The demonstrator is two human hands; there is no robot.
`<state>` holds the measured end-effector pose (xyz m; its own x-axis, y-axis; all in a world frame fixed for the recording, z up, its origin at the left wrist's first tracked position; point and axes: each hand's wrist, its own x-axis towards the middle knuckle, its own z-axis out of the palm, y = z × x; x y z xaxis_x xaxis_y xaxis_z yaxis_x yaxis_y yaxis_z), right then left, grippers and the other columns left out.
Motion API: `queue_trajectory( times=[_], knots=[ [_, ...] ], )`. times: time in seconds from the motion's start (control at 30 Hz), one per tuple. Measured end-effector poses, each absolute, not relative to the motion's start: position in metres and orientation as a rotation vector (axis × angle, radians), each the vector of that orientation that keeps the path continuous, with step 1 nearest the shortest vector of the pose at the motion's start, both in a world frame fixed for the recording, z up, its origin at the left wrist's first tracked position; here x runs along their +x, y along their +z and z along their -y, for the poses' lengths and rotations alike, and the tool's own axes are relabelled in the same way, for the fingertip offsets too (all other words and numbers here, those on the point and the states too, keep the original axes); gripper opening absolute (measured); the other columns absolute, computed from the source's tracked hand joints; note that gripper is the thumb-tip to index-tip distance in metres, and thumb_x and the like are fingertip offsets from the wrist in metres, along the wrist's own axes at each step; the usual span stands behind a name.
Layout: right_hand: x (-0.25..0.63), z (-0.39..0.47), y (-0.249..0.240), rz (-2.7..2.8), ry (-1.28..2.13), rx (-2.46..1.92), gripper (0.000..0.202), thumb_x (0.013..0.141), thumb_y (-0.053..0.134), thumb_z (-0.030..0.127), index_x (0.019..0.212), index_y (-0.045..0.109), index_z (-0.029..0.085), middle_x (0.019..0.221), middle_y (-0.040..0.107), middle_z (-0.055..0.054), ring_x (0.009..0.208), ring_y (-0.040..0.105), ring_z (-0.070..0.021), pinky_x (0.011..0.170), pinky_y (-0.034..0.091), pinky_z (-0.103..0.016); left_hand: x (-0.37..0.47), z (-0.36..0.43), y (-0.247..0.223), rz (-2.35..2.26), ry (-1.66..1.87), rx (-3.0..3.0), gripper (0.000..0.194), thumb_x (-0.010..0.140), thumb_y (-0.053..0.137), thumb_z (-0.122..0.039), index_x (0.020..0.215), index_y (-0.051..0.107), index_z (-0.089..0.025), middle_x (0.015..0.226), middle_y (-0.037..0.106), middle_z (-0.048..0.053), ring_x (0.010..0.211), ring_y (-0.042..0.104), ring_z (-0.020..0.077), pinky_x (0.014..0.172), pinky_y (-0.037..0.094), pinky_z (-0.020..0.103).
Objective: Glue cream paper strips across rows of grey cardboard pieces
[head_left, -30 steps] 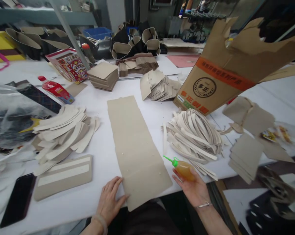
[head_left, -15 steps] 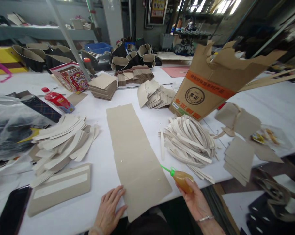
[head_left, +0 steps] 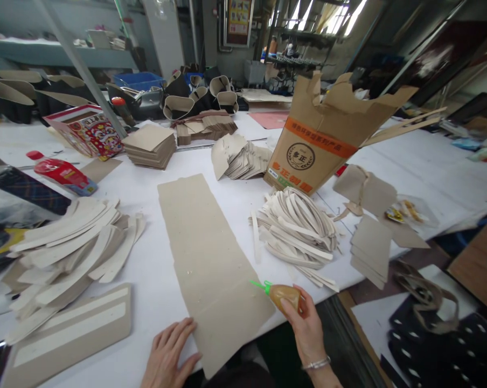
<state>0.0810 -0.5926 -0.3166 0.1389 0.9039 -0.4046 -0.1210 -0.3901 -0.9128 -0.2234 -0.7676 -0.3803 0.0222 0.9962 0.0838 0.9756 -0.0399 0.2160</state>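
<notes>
- Head view: your right hand (head_left: 306, 323) is closed around a small glue bottle (head_left: 284, 295), its green nozzle over the near right edge of the long grey board (head_left: 205, 258).
- Your left hand (head_left: 166, 355) lies open and flat, fingers touching the board's near left edge on the white worktop (head_left: 243, 194).
- A heap of pale strips (head_left: 296, 229) sits just right of the board.

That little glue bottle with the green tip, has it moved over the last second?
Yes. The glue bottle in the right hand has swung in toward the long grey board; its green nozzle now points over the board's right edge, where before it sat clear beside it.
</notes>
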Motion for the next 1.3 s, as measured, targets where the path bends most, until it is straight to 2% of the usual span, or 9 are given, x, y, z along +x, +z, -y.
queue_trajectory(
  times=[0.1,0.37,0.77,1.3],
  knots=[
    [0.082,0.592,-0.324,0.962,1.288,-1.63,0.062,0.059,0.075,0.033,0.114,0.051,0.018,0.102,0.065,-0.003,0.093,0.06,-0.0224,0.084,0.048,-0.032,-0.223,0.766,-0.381,-2.113,0.335,2.21,0.053,0.074,0.055,-0.052,0.121,0.048,-0.031,0.121,0.058,-0.001,0.102,0.056,0.02,0.081,0.046,0.032],
    [0.081,0.593,-0.337,1.05,1.256,-1.655,0.063,0.061,0.073,0.038,0.116,0.047,0.021,0.107,0.061,-0.005,0.096,0.058,-0.024,0.089,0.044,-0.036,-0.222,0.765,-0.379,-2.135,0.347,2.295,0.053,0.073,0.056,-0.053,0.119,0.05,-0.029,0.119,0.06,-0.001,0.1,0.056,0.0188,0.08,0.044,0.029],
    [0.077,0.596,-0.332,1.032,1.25,-1.651,0.063,0.058,0.074,0.036,0.113,0.049,0.019,0.107,0.061,-0.006,0.096,0.058,-0.0255,0.091,0.044,-0.039,-0.222,0.763,-0.377,-2.131,0.34,2.309,0.05,0.072,0.057,-0.052,0.117,0.053,-0.03,0.119,0.06,-0.001,0.1,0.055,0.0187,0.081,0.043,0.03],
    [0.05,0.635,-0.332,1.1,1.437,-1.611,0.059,0.06,0.073,0.035,0.112,0.05,0.02,0.107,0.062,-0.006,0.094,0.06,-0.0248,0.087,0.047,-0.036,-0.218,0.761,-0.366,-2.111,0.318,2.21,0.045,0.075,0.057,-0.045,0.116,0.053,-0.028,0.121,0.058,0.001,0.102,0.053,0.0198,0.083,0.042,0.032]
  ],
)
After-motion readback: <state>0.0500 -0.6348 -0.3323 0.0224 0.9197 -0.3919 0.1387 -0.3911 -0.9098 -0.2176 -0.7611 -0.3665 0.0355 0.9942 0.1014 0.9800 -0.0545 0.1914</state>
